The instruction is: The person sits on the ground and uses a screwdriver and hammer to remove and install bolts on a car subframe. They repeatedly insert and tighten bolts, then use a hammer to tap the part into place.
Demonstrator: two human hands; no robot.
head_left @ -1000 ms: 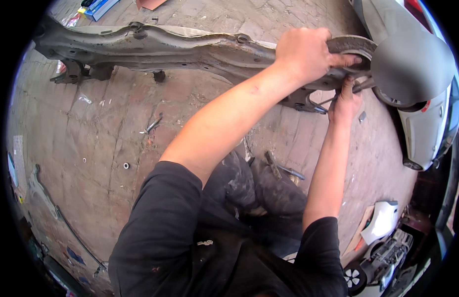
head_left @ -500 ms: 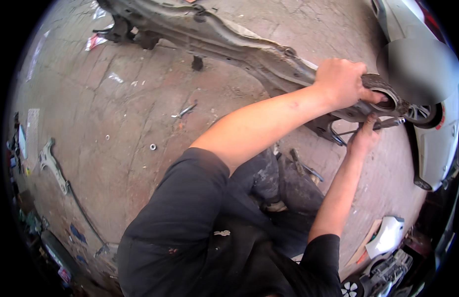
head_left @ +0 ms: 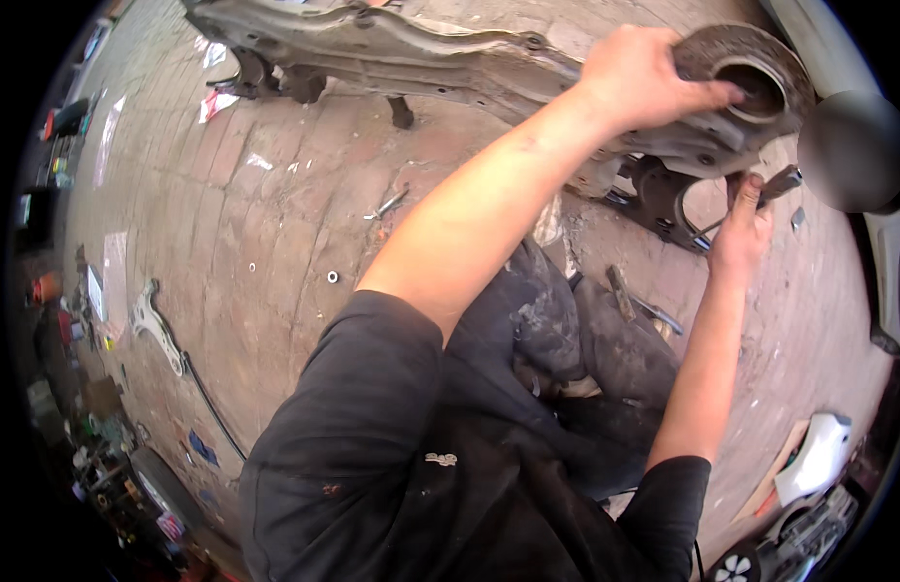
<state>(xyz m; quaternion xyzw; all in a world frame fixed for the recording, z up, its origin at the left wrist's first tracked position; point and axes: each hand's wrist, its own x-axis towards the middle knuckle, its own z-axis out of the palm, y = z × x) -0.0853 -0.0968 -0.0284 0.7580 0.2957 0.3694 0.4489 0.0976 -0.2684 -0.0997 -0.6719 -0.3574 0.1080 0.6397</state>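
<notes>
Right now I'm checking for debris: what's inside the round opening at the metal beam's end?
The round opening has a dark interior, its left side overlapped by the thumb of the left hand. What it covers is hidden.

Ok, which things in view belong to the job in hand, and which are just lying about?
In the job, it seems:
metal beam
its round collar, touched by the left hand
dark tool, held in the right hand

Lying about, apparently untouched:
small ring on the floor
metal arm, on the left
white panel, lower right
</notes>
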